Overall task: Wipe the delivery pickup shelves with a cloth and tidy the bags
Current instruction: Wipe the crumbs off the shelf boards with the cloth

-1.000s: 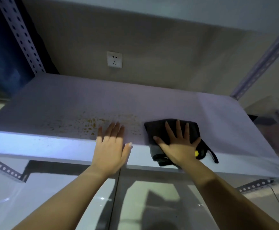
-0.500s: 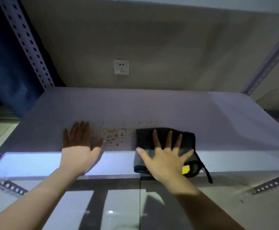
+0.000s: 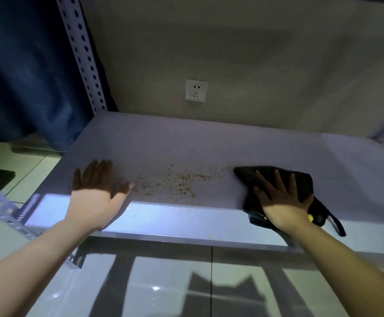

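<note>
Pressing flat w/ right hand, fingers straight and spread over black cloth; nothing curled round it, so held by downward palm pressure only, no pinch. Cloth bunched on front right part of shelf, part hanging over front edge, w/ a thin loop/strap dangling below and a small yellow tag just beside wrist. Left hand also flat, fingers straight, resting bare on shelf near left front corner, holding nothing; prob. bracing.

Handling, as a guess: soft, light, limp fabric; folds and slides easily under a palm, no breakage risk. Likely to ride up or bunch if pushed by one edge, so best to keep palm centred w/ fingers fanned. For lifting, pinch the thick bunched middle, not the strap. Shelf surface looks smooth, so cloth should glide.

Between the hands: patch of brownish speckled stains, just left of cloth, well short of left hand; not yet wiped. Behind: wall socket, perforated upright at left rear. No bags in view.
</note>
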The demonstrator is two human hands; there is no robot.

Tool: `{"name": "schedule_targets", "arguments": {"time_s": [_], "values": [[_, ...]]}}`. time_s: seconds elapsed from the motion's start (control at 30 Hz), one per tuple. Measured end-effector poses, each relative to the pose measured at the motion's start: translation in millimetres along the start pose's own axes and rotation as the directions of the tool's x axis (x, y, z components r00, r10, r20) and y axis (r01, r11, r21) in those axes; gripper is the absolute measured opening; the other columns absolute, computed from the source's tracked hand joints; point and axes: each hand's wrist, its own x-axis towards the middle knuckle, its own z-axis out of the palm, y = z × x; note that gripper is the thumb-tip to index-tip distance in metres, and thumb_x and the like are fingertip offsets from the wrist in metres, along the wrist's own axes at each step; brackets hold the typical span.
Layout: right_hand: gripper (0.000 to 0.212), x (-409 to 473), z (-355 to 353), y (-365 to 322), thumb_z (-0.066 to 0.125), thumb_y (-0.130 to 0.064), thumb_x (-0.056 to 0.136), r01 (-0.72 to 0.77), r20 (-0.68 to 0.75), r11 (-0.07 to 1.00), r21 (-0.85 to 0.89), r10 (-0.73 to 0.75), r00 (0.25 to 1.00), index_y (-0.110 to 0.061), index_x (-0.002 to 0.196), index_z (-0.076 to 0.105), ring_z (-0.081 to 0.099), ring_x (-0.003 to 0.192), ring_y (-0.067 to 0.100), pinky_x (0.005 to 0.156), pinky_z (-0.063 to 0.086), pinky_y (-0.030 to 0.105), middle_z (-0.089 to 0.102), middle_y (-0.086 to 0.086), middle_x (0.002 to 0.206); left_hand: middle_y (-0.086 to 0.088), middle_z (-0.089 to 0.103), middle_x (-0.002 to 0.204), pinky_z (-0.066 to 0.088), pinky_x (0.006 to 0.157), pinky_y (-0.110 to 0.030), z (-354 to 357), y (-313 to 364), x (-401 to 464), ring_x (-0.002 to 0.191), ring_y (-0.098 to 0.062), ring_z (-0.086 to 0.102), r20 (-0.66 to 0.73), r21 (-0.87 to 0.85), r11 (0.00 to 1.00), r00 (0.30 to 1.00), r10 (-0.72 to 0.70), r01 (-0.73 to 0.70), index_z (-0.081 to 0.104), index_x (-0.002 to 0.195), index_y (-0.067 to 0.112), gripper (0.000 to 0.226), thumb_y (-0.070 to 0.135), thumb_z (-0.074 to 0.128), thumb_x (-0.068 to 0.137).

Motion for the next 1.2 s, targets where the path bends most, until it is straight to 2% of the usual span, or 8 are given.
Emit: {"name": "schedule_targets", "arguments": {"time_s": [0.23,0.4,0.57,0.7,0.8,0.97,1.03,1.2], "values": [[0.075,54,-6,-66,0.018,-0.082,0.082,-0.100,0.034,0.993,0.060,0.098,0.995,-0.051,0.147,-0.002,-0.020,0.144,0.036,0.104,-0.008,0.073,-0.015,0.000,0.160,-0.011,0.047,0.143,0.014,0.117,-0.047,1,2,-1,0.135,-0.032,0.038,-0.014,-0.037,0.997,0.998,0.063,-0.064,0.047,0.137,0.008,0.087,0.069,0.022,0.080],[0.071,48,3,-130,0.017,-0.081,0.083,0.138,0.079,0.990,0.003,-0.138,0.987,-0.053,0.146,-0.004,-0.023,0.143,0.033,0.105,-0.008,0.073,-0.017,-0.003,0.160,-0.008,0.044,0.146,0.013,0.118,-0.048,1,-1,0,0.138,-0.028,0.034,-0.023,-0.068,0.994,0.996,0.086,-0.087,0.046,0.139,0.011,0.089,0.072,0.020,0.080],[0.070,-31,22,-124,0.012,-0.085,0.076,0.335,0.063,0.939,-0.079,-0.331,0.942,-0.062,0.139,-0.010,-0.025,0.144,0.025,0.109,-0.008,0.067,-0.019,-0.008,0.159,-0.005,0.019,0.158,0.001,0.118,-0.047,-7,-13,-7,0.146,-0.022,0.012,0.053,0.040,0.979,0.979,0.197,-0.199,0.022,0.150,0.008,0.106,0.085,0.014,0.076],[0.077,-74,23,-114,0.000,-0.087,0.065,0.405,0.120,0.902,-0.147,-0.391,0.913,-0.063,0.135,-0.019,-0.033,0.139,0.021,0.108,-0.009,0.064,-0.027,-0.011,0.154,-0.005,0.008,0.160,0.000,0.118,-0.047,-6,-41,-11,0.147,-0.022,0.004,0.149,0.087,0.994,0.987,0.052,-0.065,0.010,0.152,0.012,0.113,0.088,-0.004,0.069],[0.076,-48,19,-124,0.005,-0.093,0.063,0.429,0.118,0.896,-0.117,-0.417,0.901,-0.069,0.132,-0.017,-0.032,0.139,0.017,0.110,-0.011,0.064,-0.026,-0.015,0.154,-0.006,0.005,0.160,0.001,0.119,-0.047,-1,-41,-12,0.147,-0.027,0.005,0.154,0.041,0.999,0.988,0.027,-0.034,0.004,0.152,0.016,0.113,0.089,-0.006,0.066],[0.053,34,20,-184,0.019,-0.062,0.094,0.302,0.083,0.953,-0.028,-0.299,0.951,-0.059,0.143,-0.001,-0.021,0.145,0.027,0.106,-0.008,0.071,-0.015,-0.007,0.160,-0.009,0.009,0.159,0.007,0.118,-0.044,-6,-36,-16,0.145,-0.032,0.014,0.116,-0.010,0.999,0.992,-0.046,0.048,0.010,0.152,0.012,0.117,0.091,0.006,0.065],[0.051,44,23,-217,0.019,-0.053,0.097,0.276,0.089,0.961,0.032,-0.277,0.957,-0.056,0.145,0.003,-0.022,0.144,0.030,0.104,-0.010,0.073,-0.014,-0.004,0.161,-0.011,0.012,0.159,0.010,0.118,-0.042,-10,-34,-17,0.145,-0.030,0.016,0.123,-0.035,0.996,0.990,-0.072,0.077,0.006,0.152,0.010,0.123,0.093,0.011,0.062],[0.050,2,34,-238,0.022,-0.051,0.098,0.482,0.096,0.876,-0.001,-0.480,0.872,-0.059,0.143,0.003,-0.022,0.145,0.025,0.107,-0.014,0.068,-0.014,-0.009,0.160,-0.011,0.017,0.158,0.015,0.117,-0.042,-15,-35,-16,0.144,-0.028,0.019,0.144,-0.039,0.995,0.986,-0.083,0.089,-0.003,0.151,0.010,0.125,0.094,0.019,0.061]]}}
